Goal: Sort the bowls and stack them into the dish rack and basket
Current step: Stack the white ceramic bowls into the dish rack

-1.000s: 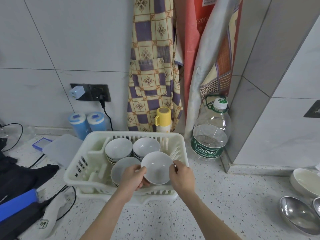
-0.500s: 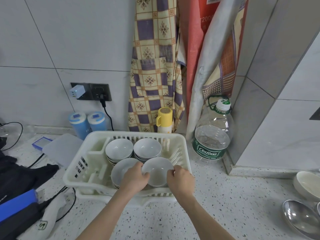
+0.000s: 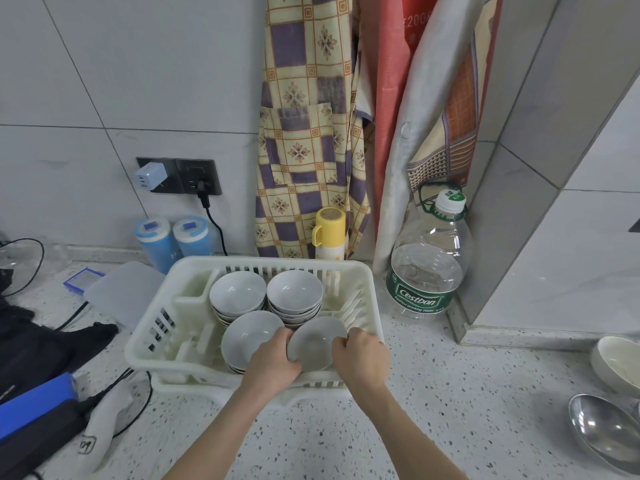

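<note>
We see a speckled white countertop (image 3: 433, 403) carrying everything here. On it sits a white plastic dish rack (image 3: 162, 327), with a frosted lid (image 3: 121, 292) just to its left and two blue canisters (image 3: 173, 239) behind that, by the wall. A yellow-capped flask (image 3: 329, 233) stands behind the rack, a large clear water bottle (image 3: 427, 268) to its right. At the right edge lie a cream bowl (image 3: 620, 365) and a steel bowl (image 3: 606, 434). Dark gear and cables (image 3: 38, 344) crowd the left.

Bright, even light; wide-angle edge distortion.
</note>
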{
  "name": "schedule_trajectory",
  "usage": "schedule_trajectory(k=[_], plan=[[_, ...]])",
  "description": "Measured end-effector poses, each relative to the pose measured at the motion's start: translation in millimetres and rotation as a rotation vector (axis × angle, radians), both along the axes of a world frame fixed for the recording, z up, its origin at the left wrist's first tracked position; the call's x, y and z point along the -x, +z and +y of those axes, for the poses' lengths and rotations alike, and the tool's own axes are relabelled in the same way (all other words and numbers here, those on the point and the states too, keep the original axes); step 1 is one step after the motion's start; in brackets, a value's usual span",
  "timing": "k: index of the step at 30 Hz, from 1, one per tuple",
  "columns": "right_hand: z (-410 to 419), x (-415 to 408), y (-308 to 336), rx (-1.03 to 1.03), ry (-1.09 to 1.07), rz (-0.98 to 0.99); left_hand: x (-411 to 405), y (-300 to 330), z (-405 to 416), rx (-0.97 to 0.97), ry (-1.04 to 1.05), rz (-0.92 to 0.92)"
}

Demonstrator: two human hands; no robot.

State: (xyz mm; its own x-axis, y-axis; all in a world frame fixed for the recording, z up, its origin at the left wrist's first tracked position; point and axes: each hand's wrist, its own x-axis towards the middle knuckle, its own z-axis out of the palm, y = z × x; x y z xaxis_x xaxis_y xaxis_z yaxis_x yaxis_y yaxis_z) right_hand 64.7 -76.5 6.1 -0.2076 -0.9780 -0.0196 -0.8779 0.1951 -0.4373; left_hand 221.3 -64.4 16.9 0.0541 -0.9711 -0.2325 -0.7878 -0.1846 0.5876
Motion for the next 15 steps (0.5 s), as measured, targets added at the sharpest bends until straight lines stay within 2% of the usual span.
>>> schedule_trajectory(k=[6, 15], plan=[[-4, 1, 1, -0.103, 0.048, 0.102, 4, -2, 3, 0.005, 0.002, -0.035], [-12, 0, 5, -0.271, 0.152, 0.238, 4, 2, 6, -0.024, 0.017, 0.027]])
